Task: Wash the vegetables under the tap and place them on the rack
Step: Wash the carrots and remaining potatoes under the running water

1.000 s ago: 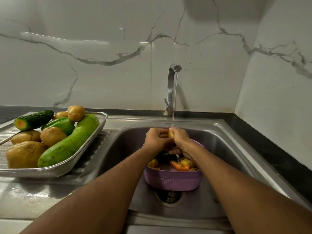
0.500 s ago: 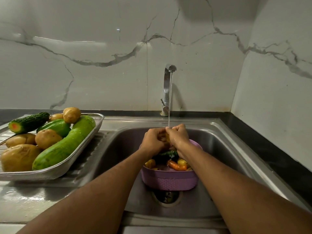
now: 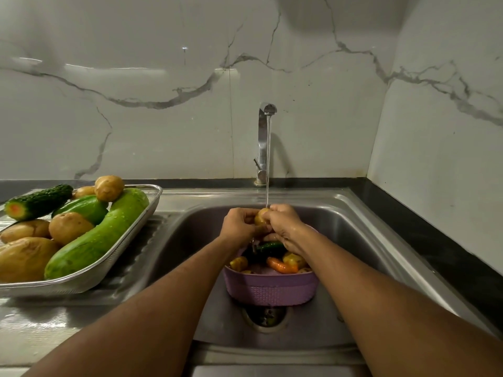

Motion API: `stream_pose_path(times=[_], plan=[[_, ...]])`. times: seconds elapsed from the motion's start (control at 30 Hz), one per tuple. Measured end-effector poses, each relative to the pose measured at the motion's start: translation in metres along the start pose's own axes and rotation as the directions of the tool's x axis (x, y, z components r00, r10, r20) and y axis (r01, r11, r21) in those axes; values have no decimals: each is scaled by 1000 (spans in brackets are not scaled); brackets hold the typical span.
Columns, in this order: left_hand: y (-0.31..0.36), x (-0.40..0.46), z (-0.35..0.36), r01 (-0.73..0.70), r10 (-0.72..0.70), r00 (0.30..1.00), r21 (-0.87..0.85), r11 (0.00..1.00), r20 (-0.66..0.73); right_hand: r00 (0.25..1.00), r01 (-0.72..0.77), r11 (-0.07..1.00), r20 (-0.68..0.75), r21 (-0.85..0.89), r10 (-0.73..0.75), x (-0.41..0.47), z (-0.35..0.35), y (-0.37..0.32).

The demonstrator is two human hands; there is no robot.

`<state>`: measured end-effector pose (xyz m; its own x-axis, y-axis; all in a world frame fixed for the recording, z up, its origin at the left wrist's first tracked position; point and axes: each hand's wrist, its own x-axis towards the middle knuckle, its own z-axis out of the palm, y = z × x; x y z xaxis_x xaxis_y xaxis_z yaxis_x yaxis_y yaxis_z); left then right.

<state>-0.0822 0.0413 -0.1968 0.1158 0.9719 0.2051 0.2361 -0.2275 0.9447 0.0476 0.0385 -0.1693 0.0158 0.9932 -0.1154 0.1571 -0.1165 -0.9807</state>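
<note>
A small yellow-brown potato [image 3: 261, 215] sits between my left hand [image 3: 239, 222] and my right hand [image 3: 284, 225], both closed around it under the thin stream from the steel tap [image 3: 264, 137]. Right below them a purple basket [image 3: 272, 288] stands in the sink [image 3: 351, 240], holding a carrot [image 3: 279, 265], a dark green cucumber [image 3: 268, 247] and small potatoes. On the left drainboard the metal mesh rack [image 3: 89, 276] carries a long pale-green gourd [image 3: 98, 235], several potatoes, a green cucumber and a bitter gourd [image 3: 38, 201].
The sink drain [image 3: 265, 317] lies just in front of the basket. A dark counter strip [image 3: 435, 246] runs along the right of the sink, under marble walls at the back and right. The wet ribbed drainboard [image 3: 40, 322] extends in front of the rack.
My hands have turned the potato under the stream and sit slightly higher over the basket, so more of the potato shows between my fingers. The rack's contents are unchanged.
</note>
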Motion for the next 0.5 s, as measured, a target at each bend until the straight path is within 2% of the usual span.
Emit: stream_pose_path(times=[0.13,0.2,0.27,0.4,0.5], plan=[[-3,2,1,-126,134,991,233,964,-18,994,-24,1000,-109,20,26,1,5,6],[-7,3,1,-202,208,978,395,896,26,988,-39,999,-153,-26,35,0,7,11],[-11,4,1,-248,245,967,483,839,71,988,-51,996,-152,-76,39,-1,7,14],[-12,4,0,-248,251,966,457,854,56,992,-21,990,-129,-142,2,-2,3,14],[-8,6,2,-211,219,976,337,918,14,984,27,986,-169,-167,-55,0,1,13]])
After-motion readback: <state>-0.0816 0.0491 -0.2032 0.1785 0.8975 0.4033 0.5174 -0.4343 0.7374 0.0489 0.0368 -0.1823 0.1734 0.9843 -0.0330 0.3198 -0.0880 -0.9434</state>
